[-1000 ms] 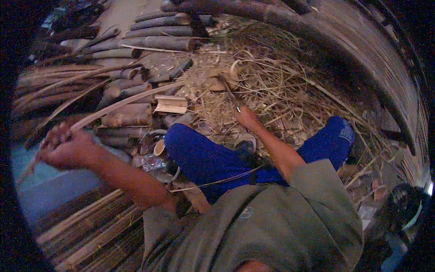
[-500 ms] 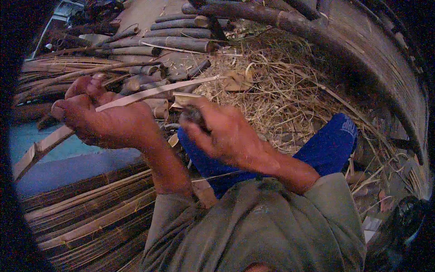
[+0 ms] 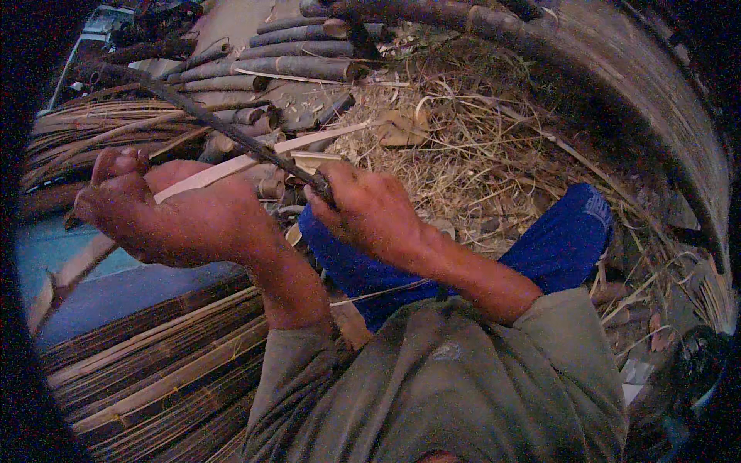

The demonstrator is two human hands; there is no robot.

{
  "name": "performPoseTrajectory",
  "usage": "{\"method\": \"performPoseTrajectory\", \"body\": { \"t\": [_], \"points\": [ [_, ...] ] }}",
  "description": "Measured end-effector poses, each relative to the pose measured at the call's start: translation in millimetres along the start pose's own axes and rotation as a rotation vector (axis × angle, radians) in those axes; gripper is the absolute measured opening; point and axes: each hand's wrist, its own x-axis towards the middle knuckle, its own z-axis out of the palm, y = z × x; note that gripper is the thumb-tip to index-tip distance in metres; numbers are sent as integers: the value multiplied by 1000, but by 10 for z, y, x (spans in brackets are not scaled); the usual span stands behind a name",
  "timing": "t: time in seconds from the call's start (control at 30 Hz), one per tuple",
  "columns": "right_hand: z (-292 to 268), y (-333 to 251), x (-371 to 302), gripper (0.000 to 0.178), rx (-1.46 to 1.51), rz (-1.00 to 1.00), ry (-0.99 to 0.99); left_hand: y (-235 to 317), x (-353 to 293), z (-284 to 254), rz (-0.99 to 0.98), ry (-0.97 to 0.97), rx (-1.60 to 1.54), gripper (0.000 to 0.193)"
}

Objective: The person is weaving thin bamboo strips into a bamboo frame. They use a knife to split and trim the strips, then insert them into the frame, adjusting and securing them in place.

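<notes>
A pale, split bamboo strip runs slantwise across my left hand, whose fingers are curled round it. Its near end sticks out to the lower left, with a notch-like raised piece on it, and the far end reaches toward the shavings. My right hand is closed on the handle of a long, dark, narrow-bladed knife. The blade points up and to the left and crosses over the strip in the picture. Whether blade and strip touch, I cannot tell.
Ahead lies a heap of curly shavings. Cut bamboo poles are stacked beyond it. Bundled thin strips lie at the far left, more bundles at the near left, beside a blue surface. A thick pole crosses the top.
My right hand has turned, and the knife's long blade now shows stretching up and left over the strip. My left hand has shifted slightly left and down with the strip.
</notes>
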Motion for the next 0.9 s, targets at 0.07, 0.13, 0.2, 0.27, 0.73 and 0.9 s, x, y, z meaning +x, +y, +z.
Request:
{"method": "performPoseTrajectory", "body": {
  "t": [0.07, 0.13, 0.2, 0.27, 0.73, 0.9],
  "points": [
    [-58, -88, -59, 28, 47, -46, -32, -95, 30, -4, 75, -4, -44, 28],
    [-120, -144, -136, 28, 12, -174, -16, -154, -34, 28, 18, 23, -155, 25],
    [61, 86, -87, 28, -30, -1, -96, -99, 68, -76, -78, 92, -217, 24],
    [49, 208, 12, 29, -74, 82, -107, -95, 65, -18, -134, 134, -200, 25],
    [278, 475, 43, 31, -62, 70, -41, -464, 38, -230, 145, -40, 239, 27],
    [325, 821, 118, 31, -29, 285, -119, -418, 91, -171, -47, 23, 70, 23]
  ]
}}
